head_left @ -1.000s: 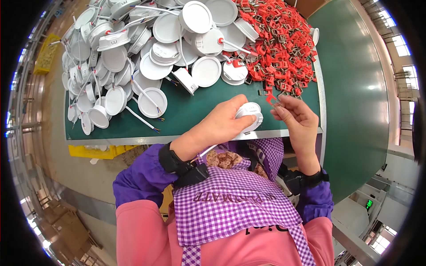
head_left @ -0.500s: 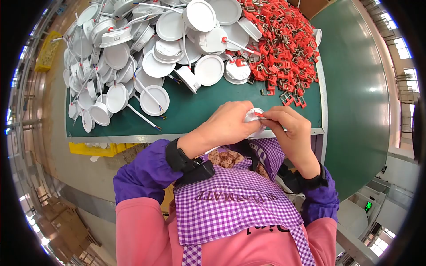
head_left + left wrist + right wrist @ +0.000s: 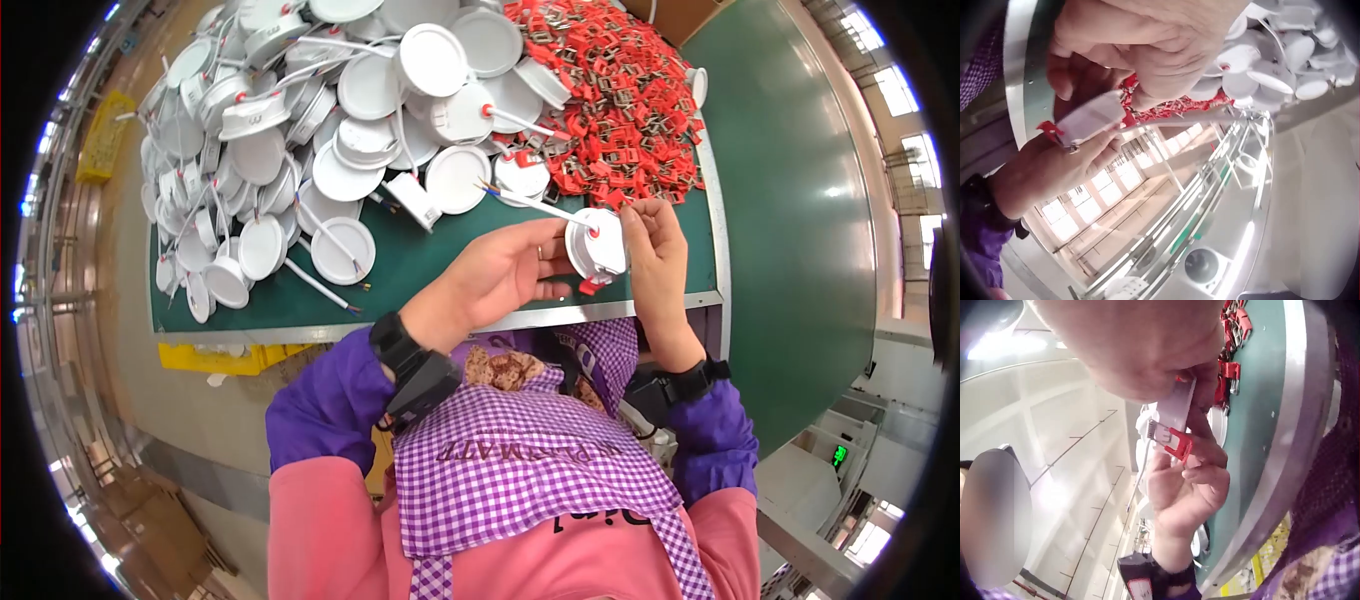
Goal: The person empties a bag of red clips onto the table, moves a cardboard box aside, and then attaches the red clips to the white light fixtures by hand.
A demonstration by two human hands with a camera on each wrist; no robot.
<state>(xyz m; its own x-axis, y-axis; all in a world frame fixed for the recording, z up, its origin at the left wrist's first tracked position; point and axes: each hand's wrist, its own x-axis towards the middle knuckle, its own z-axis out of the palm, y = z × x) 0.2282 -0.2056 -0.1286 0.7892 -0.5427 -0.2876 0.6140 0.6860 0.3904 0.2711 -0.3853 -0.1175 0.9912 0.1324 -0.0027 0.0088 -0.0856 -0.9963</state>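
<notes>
A round white LED downlight is above the front of the green table, its back and cable facing up in the head view. My right hand pinches its right edge between thumb and fingers. My left hand is at the downlight's left side, palm turned toward it, fingers loosely extended and right at its rim. A red spring clip with a metal spring sits on the downlight's side, near the left fingertips in the right wrist view. The white cable points away to the left, ending in bare coloured wires.
A large heap of white downlights with loose cables covers the table's left and middle. Beside it lies a pile of red spring clips. A metal edge runs along the table's front. A yellow crate stands below at left.
My right hand brought a red clip from the pile's front to the downlight. The downlight has turned, so its cable now points away, and the left hand's grip on it has loosened.
</notes>
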